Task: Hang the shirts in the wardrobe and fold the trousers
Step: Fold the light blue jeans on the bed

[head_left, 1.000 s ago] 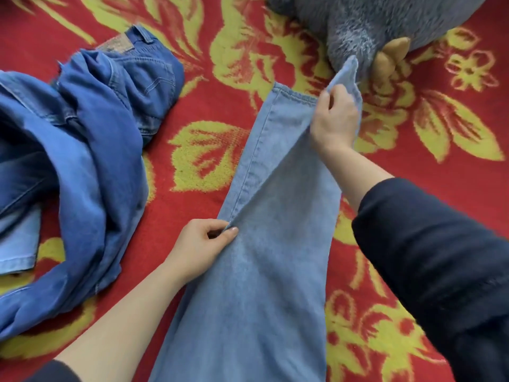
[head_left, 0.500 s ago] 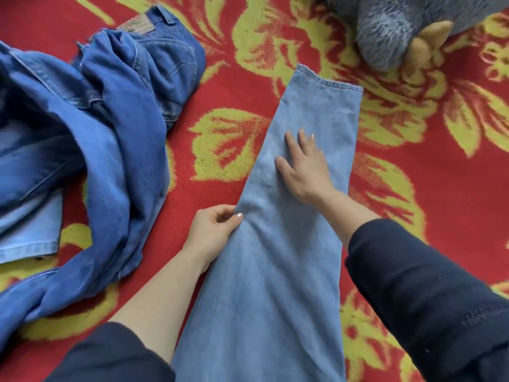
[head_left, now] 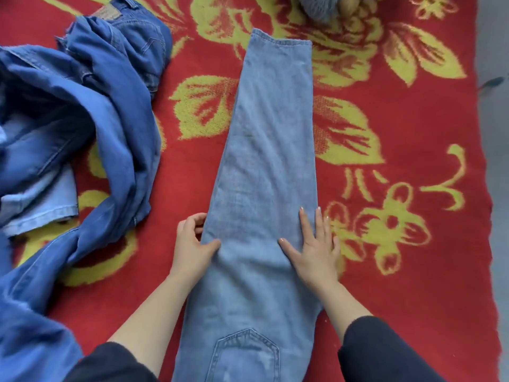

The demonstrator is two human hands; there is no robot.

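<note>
Light blue jeans lie lengthwise on the red rug, legs stacked one on the other, hem at the far end, a back pocket near me. My left hand pinches the jeans' left edge, thumb on top and fingers curled under the fabric. My right hand lies flat with straight spread fingers on the right edge of the jeans, partly over the rug.
A heap of darker blue denim garments fills the left side of the red and yellow flowered rug. A grey plush toy sits at the far edge. Grey floor shows along the right.
My right hand let go of the hem, laid it down, and slid back along the leg to its right edge near me. My left hand kept its pinch on the left edge.
</note>
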